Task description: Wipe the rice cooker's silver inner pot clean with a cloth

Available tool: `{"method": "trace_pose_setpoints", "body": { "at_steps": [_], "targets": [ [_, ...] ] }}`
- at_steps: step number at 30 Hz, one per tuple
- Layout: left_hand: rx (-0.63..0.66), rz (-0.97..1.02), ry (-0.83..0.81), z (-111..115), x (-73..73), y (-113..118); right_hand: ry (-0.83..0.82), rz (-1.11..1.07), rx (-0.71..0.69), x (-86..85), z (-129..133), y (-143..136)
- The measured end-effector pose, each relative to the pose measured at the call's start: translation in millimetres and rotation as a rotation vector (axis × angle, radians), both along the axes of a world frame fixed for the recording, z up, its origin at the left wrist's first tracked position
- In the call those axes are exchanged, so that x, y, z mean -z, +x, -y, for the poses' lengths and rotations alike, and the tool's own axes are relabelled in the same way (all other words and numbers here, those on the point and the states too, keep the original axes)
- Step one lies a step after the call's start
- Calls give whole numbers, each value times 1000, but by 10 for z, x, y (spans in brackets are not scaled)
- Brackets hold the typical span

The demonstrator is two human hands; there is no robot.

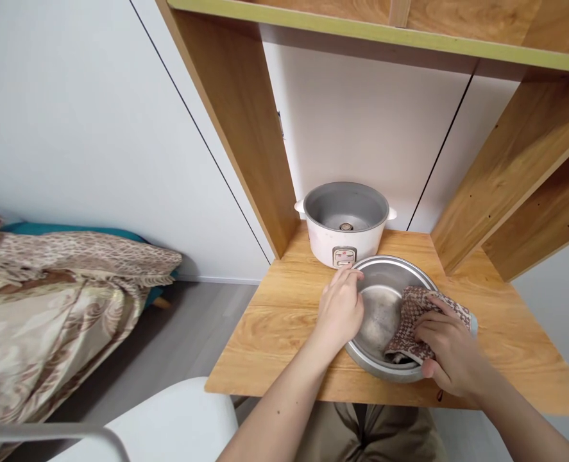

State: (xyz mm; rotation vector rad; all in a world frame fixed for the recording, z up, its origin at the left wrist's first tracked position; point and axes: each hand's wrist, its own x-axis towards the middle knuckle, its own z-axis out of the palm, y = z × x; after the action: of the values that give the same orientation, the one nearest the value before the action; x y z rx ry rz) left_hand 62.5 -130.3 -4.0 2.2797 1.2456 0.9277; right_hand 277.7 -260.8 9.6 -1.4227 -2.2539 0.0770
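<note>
A round metal rice cooker inner pot (379, 321) sits near the front edge of the wooden desk. My left hand (342, 301) is closed on its left rim, fingers curled over the edge. In my right hand (450, 343) is a brown-and-white patterned cloth (412, 314), pressed against the pot's right inner wall and draped over the rim. Part of the cloth is hidden under my fingers. Just behind the pot stands the white rice cooker body (319, 240), lidless, its grey inside and central round sensor showing.
The wooden desk (265, 333) has upright side panels (246, 122) and a shelf (361, 25) overhead. To the left are a white chair (178, 417) and a sofa-like seat covered with patterned fabric (63, 308). A pale wall rises behind.
</note>
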Motion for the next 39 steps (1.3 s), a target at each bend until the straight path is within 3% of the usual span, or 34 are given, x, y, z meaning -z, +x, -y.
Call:
{"method": "trace_pose_setpoints", "body": {
  "at_steps": [4,7,9,11,15,18,21,30,34,39],
  "targets": [
    [4,-38,14,-3,-17,-14,-64,-47,26,-133,41,44],
    [15,-73,39,-36,4,-30,-266,23,-142,-344,39,325],
    [33,-77,48,-61,23,-38,-349,103,-141,-430,3,552],
    [47,-60,50,-77,40,-41,-326,182,-84,-409,-56,712],
    [39,-9,31,-76,56,-34,-171,267,-206,-139,-150,735],
    [32,23,17,-56,52,-23,-100,217,-280,7,-133,638],
    [7,56,23,-39,53,-7,-124,184,-295,4,-52,510],
    [-53,172,10,-50,116,22,-368,377,-23,-204,104,-447],
    [-43,175,-37,-12,36,5,-490,360,4,-364,-5,-764],
    [-74,144,-79,36,-105,-9,-614,255,-51,-493,-148,-893]
  ]
}}
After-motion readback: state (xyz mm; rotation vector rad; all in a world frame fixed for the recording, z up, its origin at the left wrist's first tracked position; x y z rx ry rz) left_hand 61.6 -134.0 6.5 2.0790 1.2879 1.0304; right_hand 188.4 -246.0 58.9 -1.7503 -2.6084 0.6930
